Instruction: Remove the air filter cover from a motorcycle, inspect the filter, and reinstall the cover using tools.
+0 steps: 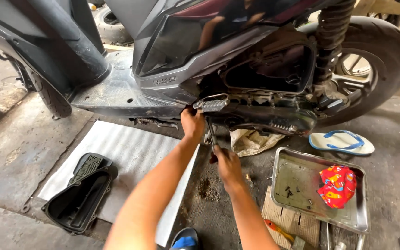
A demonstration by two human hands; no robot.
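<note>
One view only, from a camera on the person's head, looking down and forward along both forearms, which enter from the bottom edge. It faces the side of a scooter (237, 69) that fills the upper half, its rear wheel (371, 65) at the upper right and the footboard (112, 92) toward the upper left. The camera sits low and close, at arm's reach from the engine casing, where the left hand (192, 124) and right hand (226, 162) meet near the frame's middle. The concrete floor (15, 153) spreads across the lower half, with a metal tray (297, 185) at the lower right
</note>
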